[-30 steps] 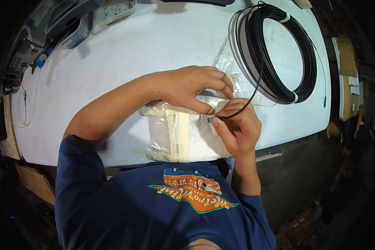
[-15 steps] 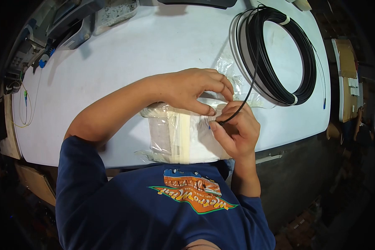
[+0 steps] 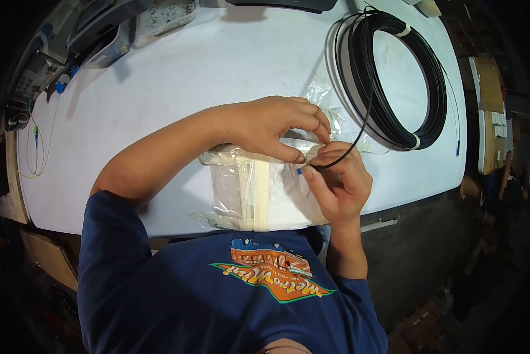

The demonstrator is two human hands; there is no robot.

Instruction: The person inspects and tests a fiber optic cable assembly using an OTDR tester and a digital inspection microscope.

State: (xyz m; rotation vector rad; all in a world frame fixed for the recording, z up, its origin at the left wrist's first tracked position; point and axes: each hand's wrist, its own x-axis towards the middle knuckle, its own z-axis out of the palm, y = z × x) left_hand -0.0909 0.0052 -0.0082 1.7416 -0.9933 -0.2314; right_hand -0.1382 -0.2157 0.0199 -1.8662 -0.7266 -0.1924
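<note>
Between the thumb and fingers of my right hand [image 3: 343, 183] is the end of a black cable [image 3: 362, 133], with a small blue tip [image 3: 300, 171] showing beside the thumb. The cable runs up to a large black coil [image 3: 359, 65] at the upper right. My left hand [image 3: 280, 127] is curved over a white bundle wrapped in clear plastic and tape [image 3: 262, 194], its fingers bent and its thumb near the right fingertips. Whether the left fingertips hold anything is hidden.
The white table [image 3: 159, 88] carries crumpled clear plastic [image 3: 321, 94] near the coil. A tray of grey-white bits [image 3: 165, 20] and a plastic bin [image 3: 113, 50] stand at the upper left. Thin cables [image 3: 36, 141] lie at the left edge.
My right hand has shifted slightly to the right, and the cable's curve has moved right with it. The blue tip shows a little more clearly. The left hand has hardly moved.
</note>
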